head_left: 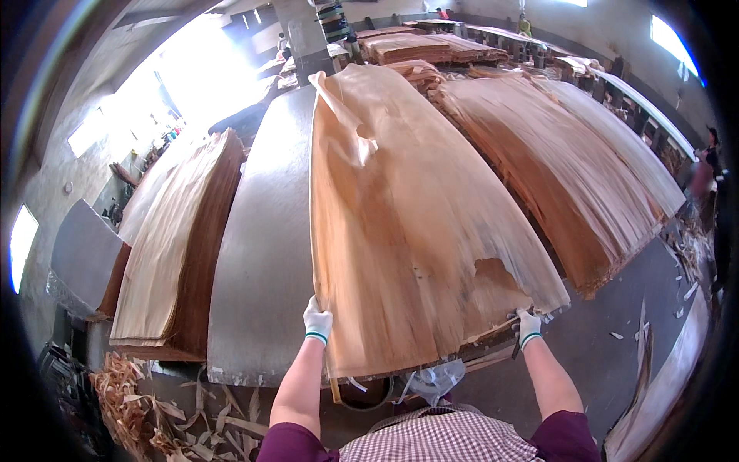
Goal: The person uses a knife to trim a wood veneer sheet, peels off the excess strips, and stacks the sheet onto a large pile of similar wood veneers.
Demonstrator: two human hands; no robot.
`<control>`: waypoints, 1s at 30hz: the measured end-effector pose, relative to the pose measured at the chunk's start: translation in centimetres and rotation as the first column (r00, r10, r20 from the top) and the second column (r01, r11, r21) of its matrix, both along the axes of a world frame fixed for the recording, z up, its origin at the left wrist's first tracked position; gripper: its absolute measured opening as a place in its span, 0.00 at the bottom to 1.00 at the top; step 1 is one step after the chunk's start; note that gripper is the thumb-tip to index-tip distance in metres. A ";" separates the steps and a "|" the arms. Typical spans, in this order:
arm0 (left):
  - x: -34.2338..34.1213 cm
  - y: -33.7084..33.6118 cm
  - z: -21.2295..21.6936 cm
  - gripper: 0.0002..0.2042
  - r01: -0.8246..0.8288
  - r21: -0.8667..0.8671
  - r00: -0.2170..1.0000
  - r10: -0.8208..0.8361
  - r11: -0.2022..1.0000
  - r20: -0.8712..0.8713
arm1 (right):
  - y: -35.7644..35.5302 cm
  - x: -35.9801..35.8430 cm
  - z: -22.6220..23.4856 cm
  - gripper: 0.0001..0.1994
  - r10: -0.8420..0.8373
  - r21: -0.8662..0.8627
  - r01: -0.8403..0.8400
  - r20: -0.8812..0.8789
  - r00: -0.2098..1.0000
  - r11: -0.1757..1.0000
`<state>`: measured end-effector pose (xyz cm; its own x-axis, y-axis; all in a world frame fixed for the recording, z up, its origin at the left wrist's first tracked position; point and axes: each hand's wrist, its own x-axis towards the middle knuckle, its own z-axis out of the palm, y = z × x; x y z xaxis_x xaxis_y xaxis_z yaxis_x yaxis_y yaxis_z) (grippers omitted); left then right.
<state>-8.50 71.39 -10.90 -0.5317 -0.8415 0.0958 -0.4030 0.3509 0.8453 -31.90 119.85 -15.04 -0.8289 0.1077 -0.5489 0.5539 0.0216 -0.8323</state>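
Note:
A large tan wood veneer sheet (400, 215) lies lengthwise in front of me, its far left edge curled over and its near right part torn. My left hand (317, 322), in a white glove with a green cuff band, is closed on the sheet's left edge close to the near corner. At the near right edge, my right hand (528, 325), gloved alike, is closed round a thin dark tool (516, 348), whose exact kind I cannot make out. Whether those fingers also pinch the veneer is unclear.
A grey board (258, 254) extends left of the sheet. Veneer stacks stand at left (173, 246) and right (554, 169). Wood scraps (127, 393) litter the floor at lower left. A round dark container (368, 396) and clear plastic (435, 379) sit below the near edge. People are farther off.

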 end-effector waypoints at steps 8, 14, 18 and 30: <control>0.5 -4.0 -4.5 0.23 0.025 0.044 0.993 -0.020 0.999 -0.114 | 0.1 -0.9 0.3 0.09 0.216 0.107 -0.215 0.004 0.976 0.971; 0.5 -6.1 0.7 0.38 -0.126 -0.017 0.894 0.122 0.992 0.431 | -1.8 1.7 4.5 0.15 0.454 0.277 -0.437 0.005 0.891 0.856; 0.6 0.5 3.6 0.40 0.248 -0.405 0.736 0.101 0.880 0.669 | -3.9 5.6 4.2 0.15 0.751 0.626 -0.506 -0.203 0.629 0.593; -0.3 16.9 -1.4 0.55 0.558 0.041 0.701 -0.497 0.829 0.512 | -21.7 9.0 3.4 0.21 0.978 0.721 -0.678 0.000 0.207 0.143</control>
<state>-8.81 88.25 -12.32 -0.8849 -0.4084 -0.2239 -0.4619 0.7085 0.5335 -22.94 98.18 -11.59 -0.6315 -0.7140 -0.3023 -0.4876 0.6688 -0.5612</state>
